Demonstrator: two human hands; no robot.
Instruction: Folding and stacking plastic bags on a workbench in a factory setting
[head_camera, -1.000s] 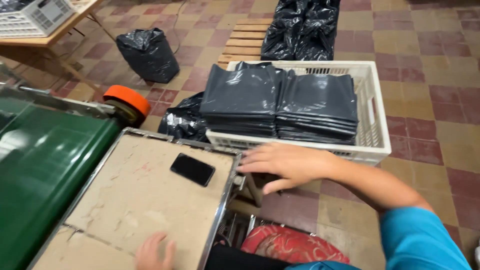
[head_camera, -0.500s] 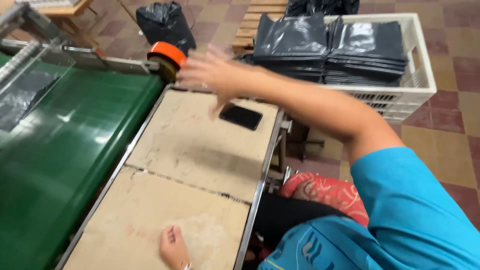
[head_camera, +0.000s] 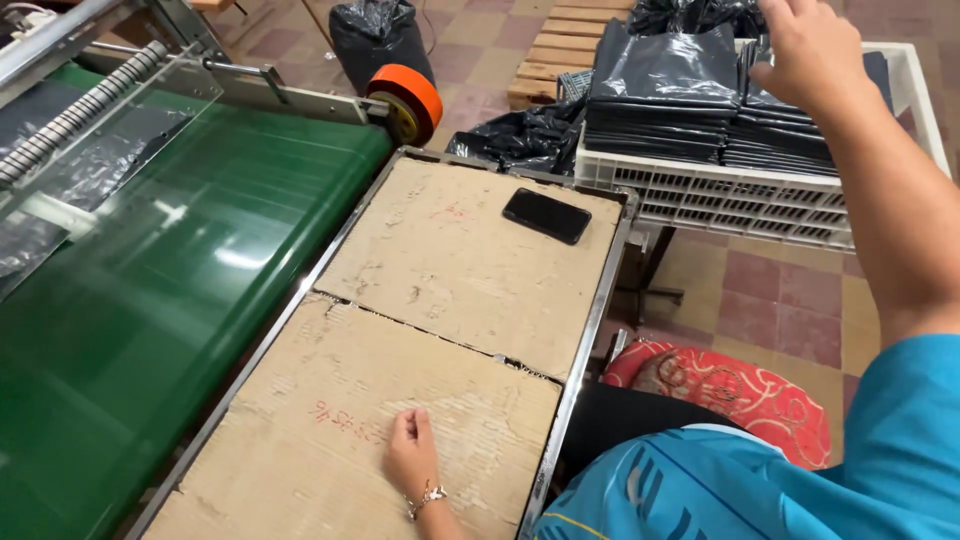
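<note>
Right hand: the right hand (head_camera: 815, 50) reaches out over the white crate (head_camera: 740, 185), fingers loosely spread and curved down, palm hovering just above the right-hand stack of black bags (head_camera: 790, 130). I cannot tell whether the fingertips touch the top bag; nothing is pinched that I can see.

Left hand: the left hand (head_camera: 410, 455) rests on the near cardboard sheet (head_camera: 330, 440), fingers curled under and pressed loosely together, holding nothing. A thin bracelet (head_camera: 430, 493) sits at the wrist.

Bags: two neat stacks of folded black bags lie side by side in the crate; the left stack (head_camera: 660, 95) is untouched and well apart from the hand.

Doing the reach well: judging from the pose, the hand is best brought flat onto the top of the stack, with the thumb slid under the near edge, so that only a few bags lift and the rest stay squared. The glossy film looks slippery, so a firm pinch at the folded edge should hold better than a grab in the middle.

Work surface: a metal-framed table (head_camera: 590, 330) is covered by two cardboard sheets; a dark phone (head_camera: 546, 215) lies on the far sheet.

Beside it: a green conveyor belt (head_camera: 170, 290) runs along the left, with an orange roll (head_camera: 408, 100) at its far corner.

Further out: loose black bags (head_camera: 520, 140) are heaped between table and crate, a wooden pallet (head_camera: 560, 50) lies on the tiled floor, and a red patterned cushion (head_camera: 740, 395) sits by the person's blue shirt (head_camera: 780, 470).
</note>
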